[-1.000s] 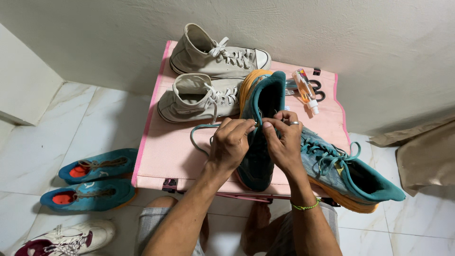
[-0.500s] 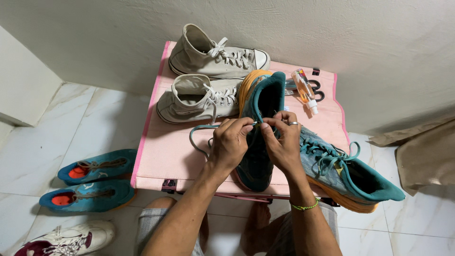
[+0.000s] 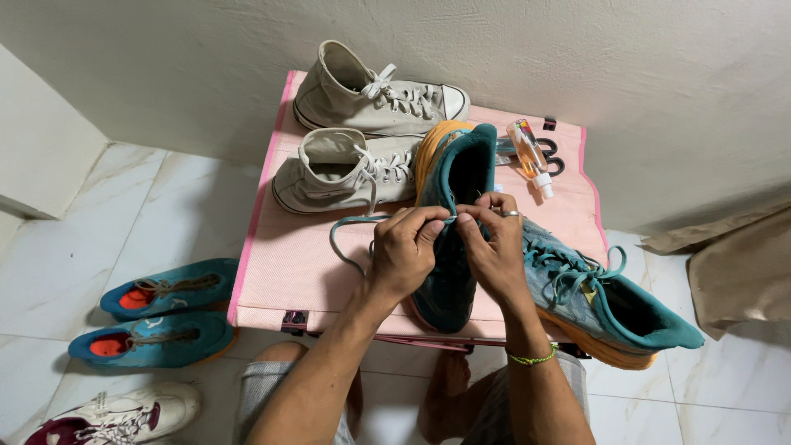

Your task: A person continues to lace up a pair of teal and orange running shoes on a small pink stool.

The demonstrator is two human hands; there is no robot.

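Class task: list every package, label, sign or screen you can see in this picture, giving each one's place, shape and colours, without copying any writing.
Small clear spray bottle: lying at the far edge of the pink fabric table, beside black scissors; slim cylinder, orange liquid, white nozzle, small multicoloured label.
No signs or screens in view.

sneakers (image 3: 362,136) behind shoe (image 3: 449,247) – on table (image 3: 288,272)

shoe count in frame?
7. Two grey high-tops at the pink table's back, one teal shoe under both hands, one at its right edge, three on the floor.
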